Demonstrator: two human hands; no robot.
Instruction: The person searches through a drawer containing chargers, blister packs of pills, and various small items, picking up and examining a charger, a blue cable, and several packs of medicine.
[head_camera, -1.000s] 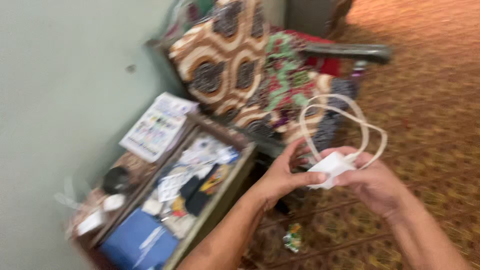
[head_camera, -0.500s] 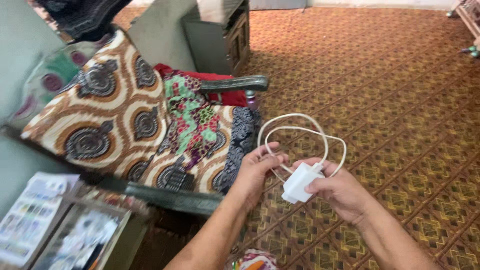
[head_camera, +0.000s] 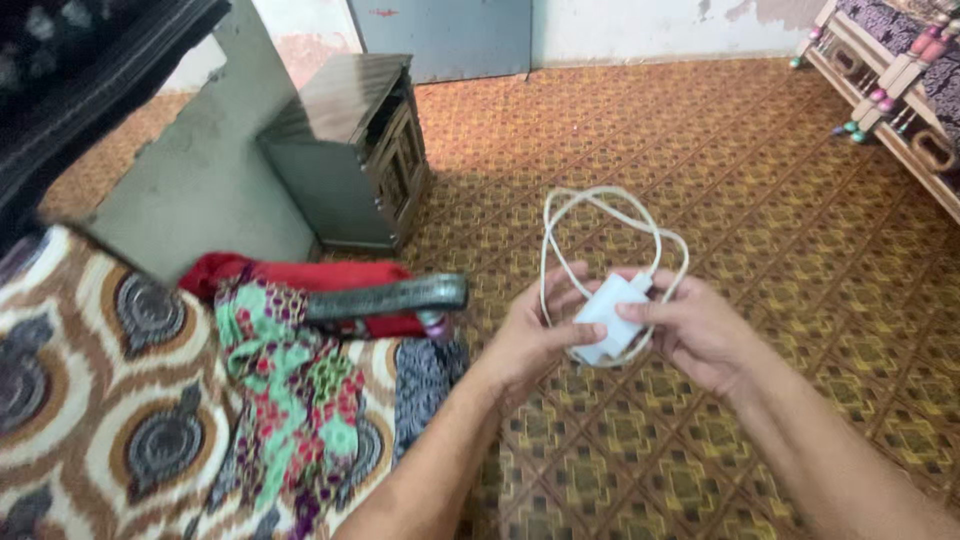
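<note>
A white charger block sits between both of my hands above the patterned floor. My right hand pinches the block with thumb and fingers. My left hand touches the block's lower left side and grips the white cable, which rises from the block in loose loops. The cable's far end is hidden among the loops.
An armchair with a dark armrest and patterned, red and floral cloths fills the lower left. A small dark wooden cabinet stands against a grey wall block behind it. Wooden furniture with beaded legs lines the upper right. Brown patterned carpet covers the floor.
The view has swung right and up, from the cluttered side table to the armchair and open floor. Both hands have kept hold of the charger and its looped cable.
</note>
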